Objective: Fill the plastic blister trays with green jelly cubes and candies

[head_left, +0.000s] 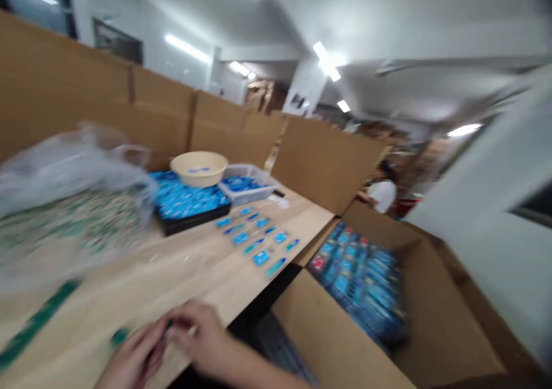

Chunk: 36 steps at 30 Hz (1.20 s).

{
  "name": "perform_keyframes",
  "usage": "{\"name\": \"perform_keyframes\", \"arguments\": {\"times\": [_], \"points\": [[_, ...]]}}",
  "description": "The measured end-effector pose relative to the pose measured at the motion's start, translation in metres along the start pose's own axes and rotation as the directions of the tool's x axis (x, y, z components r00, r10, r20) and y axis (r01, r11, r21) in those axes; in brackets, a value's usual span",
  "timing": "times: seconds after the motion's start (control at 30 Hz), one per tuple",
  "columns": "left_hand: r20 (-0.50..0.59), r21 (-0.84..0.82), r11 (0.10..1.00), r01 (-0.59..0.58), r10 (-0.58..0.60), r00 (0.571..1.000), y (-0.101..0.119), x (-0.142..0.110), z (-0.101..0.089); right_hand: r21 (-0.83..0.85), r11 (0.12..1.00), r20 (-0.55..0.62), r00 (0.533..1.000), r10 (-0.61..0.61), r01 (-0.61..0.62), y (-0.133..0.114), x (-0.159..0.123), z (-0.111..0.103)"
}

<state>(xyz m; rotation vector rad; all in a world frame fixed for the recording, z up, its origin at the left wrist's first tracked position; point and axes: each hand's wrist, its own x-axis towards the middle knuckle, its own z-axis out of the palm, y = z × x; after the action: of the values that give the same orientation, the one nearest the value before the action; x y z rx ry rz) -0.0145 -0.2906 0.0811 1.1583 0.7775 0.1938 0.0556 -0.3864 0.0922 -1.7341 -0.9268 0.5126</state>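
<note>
Gripping a small dark piece [168, 323] between fingers of left hand [137, 351] and right hand [203, 332] above the counter [194, 268] by its near edge, with direction and long axis too blurred to tell.

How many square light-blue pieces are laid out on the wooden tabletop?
6, in two slanting rows: farther left square, farther middle square, farther right square; nearer left square, nearer middle square, nearer right square. Blur may hide others.
</note>
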Motion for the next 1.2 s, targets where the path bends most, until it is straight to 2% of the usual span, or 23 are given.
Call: {"name": "perform_keyframes", "arguments": {"times": [0.03, 0.1, 0.17, 0.23, 0.3, 0.33, 0.4, 0.5, 0.6, 0.7, 0.8, 0.97, 1.03, 1.1, 1.2], "points": [[0.005, -0.056, 0.997, 0.045, -0.044, 0.999, -0.006, -0.006, -0.005, 0.049, 0.999, 0.033, 0.999, 0.006, -0.008, 0.002, -0.003, 0.001], [0.103, -0.201, 0.976, 0.082, -0.062, 0.993, -0.016, -0.013, -0.015, 0.125, 0.992, 0.092, 0.996, 0.016, -0.028, 0.013, -0.002, 0.007], [0.134, -0.284, 0.948, 0.144, -0.109, 0.985, -0.022, -0.015, -0.032, 0.142, 0.989, 0.175, 0.984, 0.024, -0.050, 0.031, 0.003, 0.013], [0.045, -0.360, 0.925, 0.120, -0.111, 0.993, -0.025, -0.017, -0.053, 0.069, 0.997, 0.156, 0.987, 0.027, -0.038, 0.052, 0.011, 0.018], [-0.105, -0.382, 0.923, 0.038, -0.084, 0.991, -0.028, -0.022, -0.072, -0.048, 0.999, 0.123, 0.992, -0.014, 0.020, 0.069, 0.019, 0.020], [-0.161, -0.369, 0.929, 0.008, -0.072, 0.984, -0.030, -0.024, -0.080, -0.103, 0.992, 0.149, 0.987, -0.051, 0.067, 0.075, 0.023, 0.021], [-0.200, -0.330, 0.944, 0.003, -0.073, 0.977, -0.036, -0.025, -0.089, -0.187, 0.965, 0.277, 0.952, -0.130, 0.186, 0.080, 0.032, 0.025], [-0.236, -0.294, 0.956, -0.015, -0.057, 0.970, -0.047, -0.018, -0.088, -0.271, 0.904, 0.442, 0.877, -0.189, 0.332, 0.077, 0.046, 0.035], [-0.304, -0.261, 0.965, -0.026, -0.057, 0.951, -0.056, -0.006, -0.082, -0.315, 0.858, 0.547, 0.817, -0.185, 0.405, 0.073, 0.053, 0.042], [-0.319, -0.217, 0.976, -0.005, -0.066, 0.945, -0.061, 0.001, -0.080, -0.327, 0.826, 0.645, 0.747, -0.160, 0.459, 0.075, 0.054, 0.043], [-0.318, -0.160, 0.987, 0.008, -0.059, 0.946, -0.064, 0.003, -0.080, -0.364, 0.760, 0.716, 0.684, -0.141, 0.538, 0.078, 0.053, 0.044], [-0.325, -0.046, 0.999, 0.016, -0.030, 0.945, -0.067, 0.005, -0.080, -0.413, 0.568, 0.787, 0.593, -0.171, 0.712, 0.080, 0.052, 0.052], [-0.326, -0.041, 0.999, 0.009, -0.022, 0.945, -0.069, 0.006, -0.079, -0.393, 0.520, 0.815, 0.549, -0.184, 0.758, 0.081, 0.052, 0.056], [-0.333, -0.082, 0.997, 0.008, -0.035, 0.942, -0.068, 0.006, -0.079, -0.377, 0.524, 0.825, 0.534, -0.185, 0.764, 0.082, 0.054, 0.060], [-0.318, -0.279, 0.960, 0.024, -0.116, 0.941, -0.062, 0.000, -0.079, -0.362, 0.644, 0.791, 0.588, -0.170, 0.674, 0.077, 0.056, 0.058]]}}
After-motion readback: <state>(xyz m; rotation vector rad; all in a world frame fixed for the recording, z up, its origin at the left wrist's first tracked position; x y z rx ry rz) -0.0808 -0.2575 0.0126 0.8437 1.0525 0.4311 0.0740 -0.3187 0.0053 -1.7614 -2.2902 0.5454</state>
